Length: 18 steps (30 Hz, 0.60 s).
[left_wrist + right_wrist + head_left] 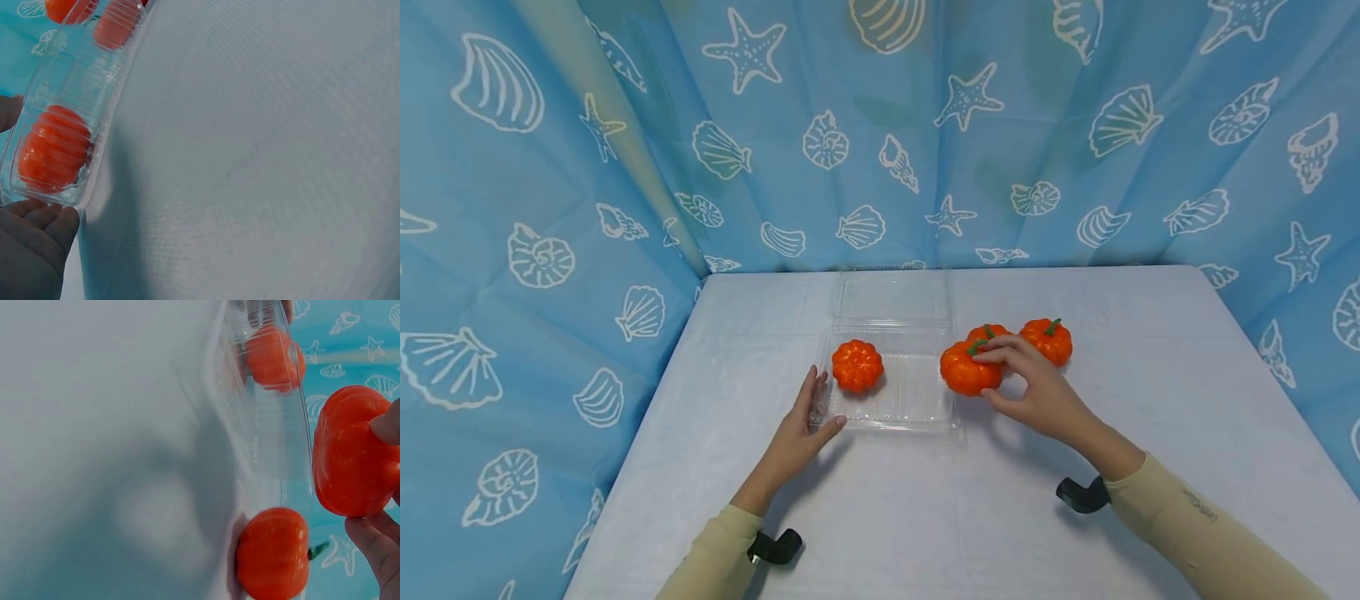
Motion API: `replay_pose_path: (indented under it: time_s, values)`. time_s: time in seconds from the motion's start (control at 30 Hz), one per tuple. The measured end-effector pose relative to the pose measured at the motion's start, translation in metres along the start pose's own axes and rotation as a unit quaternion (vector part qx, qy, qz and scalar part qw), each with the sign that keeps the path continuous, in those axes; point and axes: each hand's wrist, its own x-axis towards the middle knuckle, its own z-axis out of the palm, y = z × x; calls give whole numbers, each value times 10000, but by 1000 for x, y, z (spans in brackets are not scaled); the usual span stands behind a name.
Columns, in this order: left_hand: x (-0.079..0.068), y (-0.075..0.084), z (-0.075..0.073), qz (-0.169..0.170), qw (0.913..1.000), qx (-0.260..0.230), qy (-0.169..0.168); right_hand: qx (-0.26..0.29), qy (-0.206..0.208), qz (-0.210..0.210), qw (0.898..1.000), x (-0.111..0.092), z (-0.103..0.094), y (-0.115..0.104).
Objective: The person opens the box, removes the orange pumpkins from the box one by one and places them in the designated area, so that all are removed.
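My right hand (pixel 1037 387) holds a small orange pumpkin (pixel 967 371) with a green stem between thumb and fingers, raised at the right edge of a clear plastic clamshell box (pixel 917 392). In the right wrist view the held pumpkin (pixel 350 450) hangs above the box rim. Inside the box, at its left end, sits another pumpkin (pixel 857 366), no stem showing. My left hand (pixel 797 433) rests against the box's left end, thumb at the front corner; in the left wrist view its fingers (pixel 59 225) touch the end wall.
Two more pumpkins stand on the white-covered table (pixel 880 517) right of the box: one (pixel 1048 341) beyond my right hand, the other (pixel 988 332) partly hidden behind the held one. The box's lid (pixel 891 296) lies folded back toward the blue shell-print curtain (pixel 820 192).
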Motion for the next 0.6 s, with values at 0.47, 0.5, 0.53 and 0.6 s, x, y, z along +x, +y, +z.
replay_pose_path:
  time_s: [0.47, 0.5, 0.53, 0.6]
  values:
    - [0, -1, -1, 86, 9999, -52, -12, -290, 72, 166, 9994, -25, -11, 29]
    - [0, -2, -1, 72, 10000, -49, -11, -314, 73, 173, 9993, -27, -10, 31]
    - [0, -2, -1, 61, 10000, -50, -9, -333, 74, 183, 9992, -28, -9, 32]
    - [0, -2, -1, 34, 10000, -50, -5, -299, 75, 172, 9994, -29, -7, 33]
